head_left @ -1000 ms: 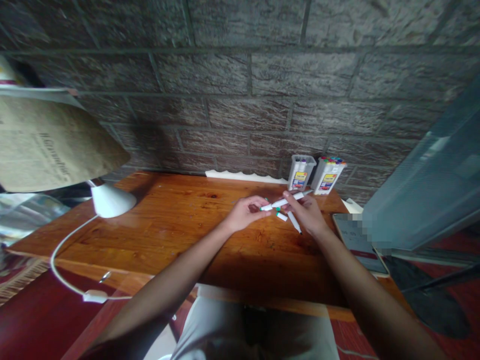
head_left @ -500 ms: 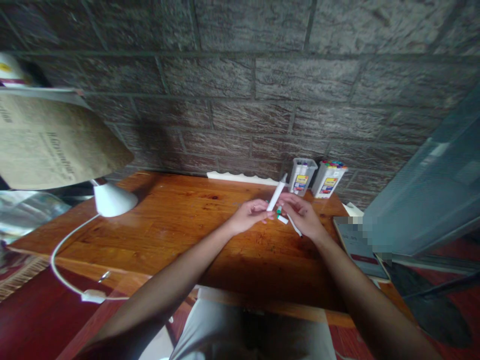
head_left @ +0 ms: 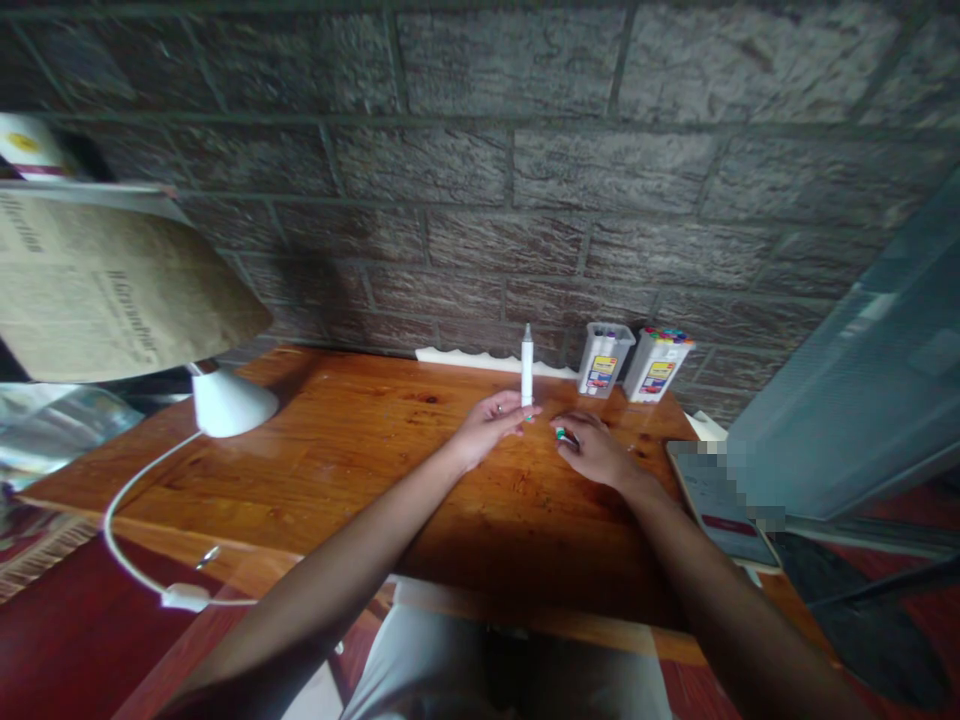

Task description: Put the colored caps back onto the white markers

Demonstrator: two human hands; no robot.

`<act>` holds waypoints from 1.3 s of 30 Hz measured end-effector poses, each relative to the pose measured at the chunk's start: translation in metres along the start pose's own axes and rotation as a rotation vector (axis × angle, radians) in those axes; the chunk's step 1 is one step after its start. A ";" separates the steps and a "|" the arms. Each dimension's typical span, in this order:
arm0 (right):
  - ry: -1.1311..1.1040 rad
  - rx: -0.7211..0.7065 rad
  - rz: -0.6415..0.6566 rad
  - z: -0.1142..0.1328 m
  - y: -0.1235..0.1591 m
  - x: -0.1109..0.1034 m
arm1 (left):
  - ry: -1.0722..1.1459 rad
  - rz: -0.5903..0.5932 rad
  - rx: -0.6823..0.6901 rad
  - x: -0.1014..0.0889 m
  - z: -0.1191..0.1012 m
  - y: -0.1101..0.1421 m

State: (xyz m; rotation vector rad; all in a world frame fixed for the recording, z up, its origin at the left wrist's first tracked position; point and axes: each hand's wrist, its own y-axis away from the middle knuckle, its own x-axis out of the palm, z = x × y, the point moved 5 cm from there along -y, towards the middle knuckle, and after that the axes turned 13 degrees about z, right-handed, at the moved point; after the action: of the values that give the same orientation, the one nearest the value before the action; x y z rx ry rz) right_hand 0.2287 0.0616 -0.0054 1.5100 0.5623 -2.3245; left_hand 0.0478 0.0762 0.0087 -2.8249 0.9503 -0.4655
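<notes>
My left hand [head_left: 493, 428] is closed around the lower end of a white marker-like tube [head_left: 527, 372]. The tube stands upright, its narrow grey tip pointing up, and a spot of green shows by the thumb. Over the table to its right, my right hand [head_left: 596, 447] is closed on a small green-and-white marker piece [head_left: 561, 433]. Something dark shows beside that piece, and the fingers hide the rest. The two hands are apart.
Two clear marker boxes [head_left: 604, 360] [head_left: 657, 366] stand at the back of the wooden table [head_left: 360, 450]. A white wavy strip [head_left: 487, 360] lies along the brick wall. At the left is a lamp [head_left: 232, 402] with a cord; a tablet [head_left: 724, 500] lies at the right.
My hands have moved apart. The white tube has turned from leaning right to upright. My right hand has turned palm down, and the thin white pen-like piece under it no longer shows.
</notes>
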 end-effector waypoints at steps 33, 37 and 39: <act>-0.786 0.134 -0.682 0.002 0.023 -0.070 | -0.373 0.311 -0.162 0.009 0.021 0.002; -0.783 0.144 -0.617 -0.001 0.020 -0.066 | -0.388 0.328 -0.116 0.009 0.021 0.001; -0.771 0.121 -0.524 0.000 0.016 -0.062 | -0.415 0.321 -0.071 0.009 0.019 0.001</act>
State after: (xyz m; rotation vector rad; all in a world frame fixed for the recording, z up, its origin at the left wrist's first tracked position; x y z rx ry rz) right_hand 0.2606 0.0500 0.0487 0.4094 0.6477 -3.0951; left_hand 0.0604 0.0704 -0.0066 -2.5940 1.3010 0.1873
